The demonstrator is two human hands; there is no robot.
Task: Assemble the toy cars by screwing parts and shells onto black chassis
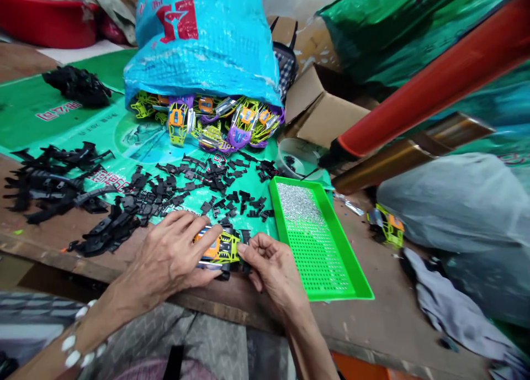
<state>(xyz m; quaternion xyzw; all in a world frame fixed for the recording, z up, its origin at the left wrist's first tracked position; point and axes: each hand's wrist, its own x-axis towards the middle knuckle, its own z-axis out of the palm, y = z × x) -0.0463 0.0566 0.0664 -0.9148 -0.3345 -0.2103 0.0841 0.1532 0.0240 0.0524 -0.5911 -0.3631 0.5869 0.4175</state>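
Seemingly snug left fingers [199,225] around car [226,247]

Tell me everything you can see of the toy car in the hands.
The toy car looks plastic: yellow-green cage-like frame, orange section, black detailing, silvery strip and dark wheel on the near side. It points sideways near the table's front edge. The left hand grips and partly hides it; the right hand's thumb is at its right end.

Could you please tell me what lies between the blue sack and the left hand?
In the head view, toy cars and loose black parts lie there, on green sheeting.
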